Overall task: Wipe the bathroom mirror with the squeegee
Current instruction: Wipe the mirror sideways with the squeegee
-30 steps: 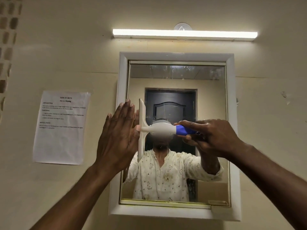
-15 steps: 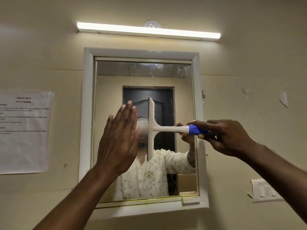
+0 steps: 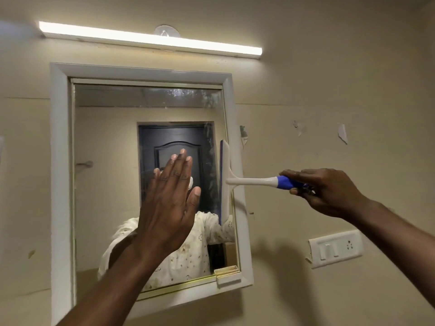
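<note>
A white-framed bathroom mirror point(image 3: 106, 184) hangs on a cream wall and reflects a dark door and a person in a pale patterned top. My right hand point(image 3: 322, 189) grips the blue end of a white squeegee point(image 3: 249, 181). Its long blade stands upright against the glass at the mirror's right edge, partly over the frame. My left hand point(image 3: 169, 205) is raised flat in front of the middle of the mirror, fingers straight and together; whether the palm touches the glass I cannot tell. Smears show on the glass along the top and beside the blade.
A lit tube light point(image 3: 150, 41) runs above the mirror. A white switch plate point(image 3: 335, 248) sits on the wall at the lower right, under my right forearm. Scraps of torn tape point(image 3: 342, 134) cling to the wall right of the mirror. A small ledge point(image 3: 227, 275) juts from the frame's lower right corner.
The squeegee has swept right across the glass from the left-middle to the mirror's right edge. My left hand stayed flat at the mirror. The view shifted right; the paper notice left the frame.
</note>
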{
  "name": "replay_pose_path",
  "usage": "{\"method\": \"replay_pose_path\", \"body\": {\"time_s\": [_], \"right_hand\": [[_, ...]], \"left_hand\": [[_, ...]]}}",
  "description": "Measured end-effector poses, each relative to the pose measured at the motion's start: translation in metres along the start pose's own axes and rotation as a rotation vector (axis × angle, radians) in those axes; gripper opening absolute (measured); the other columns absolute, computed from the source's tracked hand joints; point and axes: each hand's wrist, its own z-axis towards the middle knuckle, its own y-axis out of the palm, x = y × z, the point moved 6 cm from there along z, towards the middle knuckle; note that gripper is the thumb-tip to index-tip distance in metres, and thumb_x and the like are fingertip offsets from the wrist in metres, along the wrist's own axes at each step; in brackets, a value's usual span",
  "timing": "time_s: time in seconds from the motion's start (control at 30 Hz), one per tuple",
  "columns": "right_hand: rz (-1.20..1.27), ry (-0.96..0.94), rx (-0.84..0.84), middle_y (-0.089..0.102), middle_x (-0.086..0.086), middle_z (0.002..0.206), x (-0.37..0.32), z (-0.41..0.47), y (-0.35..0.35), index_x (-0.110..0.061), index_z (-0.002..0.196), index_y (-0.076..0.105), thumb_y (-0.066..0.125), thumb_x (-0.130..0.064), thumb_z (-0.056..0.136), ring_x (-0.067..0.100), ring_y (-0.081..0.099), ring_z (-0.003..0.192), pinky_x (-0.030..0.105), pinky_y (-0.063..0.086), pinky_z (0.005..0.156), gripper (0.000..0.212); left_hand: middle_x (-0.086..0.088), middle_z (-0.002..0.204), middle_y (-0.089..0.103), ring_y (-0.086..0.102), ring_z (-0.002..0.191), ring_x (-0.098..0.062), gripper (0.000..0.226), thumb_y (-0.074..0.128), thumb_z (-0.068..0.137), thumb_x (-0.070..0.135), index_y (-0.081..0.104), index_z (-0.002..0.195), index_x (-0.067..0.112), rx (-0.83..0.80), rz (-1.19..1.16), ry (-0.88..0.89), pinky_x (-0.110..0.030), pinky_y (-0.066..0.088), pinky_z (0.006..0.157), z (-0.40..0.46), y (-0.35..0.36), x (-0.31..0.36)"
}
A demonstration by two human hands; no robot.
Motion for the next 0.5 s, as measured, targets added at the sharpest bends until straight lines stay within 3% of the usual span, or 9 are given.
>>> {"method": "replay_pose_path", "body": {"time_s": [0.1,0.2,0.4,0.5], "right_hand": [[0.012,0.020,-0.019,0.069,-0.003,0.081,0.002,0.000,0.001,-0.034,0.127,0.054,0.066,-0.030,0.082,0.019,0.055,0.059,0.029,0.047,0.049,0.047],[-0.010,0.039,-0.039,0.068,-0.003,0.080,0.013,-0.004,-0.004,-0.034,0.128,0.053,0.066,-0.029,0.083,0.019,0.055,0.058,0.034,0.050,0.051,0.047],[-0.068,-0.006,-0.033,0.066,0.001,0.072,0.021,-0.004,-0.011,-0.028,0.127,0.056,0.070,-0.022,0.079,0.020,0.053,0.051,0.026,0.040,0.045,0.050],[-0.069,0.004,-0.025,0.066,0.001,0.072,0.016,-0.004,-0.014,-0.028,0.126,0.057,0.071,-0.021,0.079,0.021,0.052,0.051,0.028,0.043,0.044,0.050]], "left_hand": [[0.012,0.158,-0.007,-0.009,0.145,-0.003,0.060,0.014,0.095,0.048,0.000,0.150,0.028,-0.002,-0.023,0.012,-0.034,-0.004,0.119,0.001,0.007,0.009],[0.011,0.159,-0.005,-0.008,0.145,-0.003,0.060,0.013,0.095,0.049,0.000,0.150,0.028,-0.002,-0.026,0.012,-0.032,-0.005,0.119,0.001,0.011,0.012],[0.012,0.158,-0.006,-0.009,0.144,-0.002,0.060,0.013,0.095,0.048,0.001,0.149,0.027,-0.023,0.005,0.006,-0.025,-0.011,0.117,-0.004,0.009,0.009],[0.012,0.157,-0.008,-0.009,0.145,-0.004,0.061,0.010,0.094,0.049,0.002,0.150,0.026,-0.022,0.035,-0.016,-0.031,-0.007,0.119,-0.007,0.001,0.003]]}}
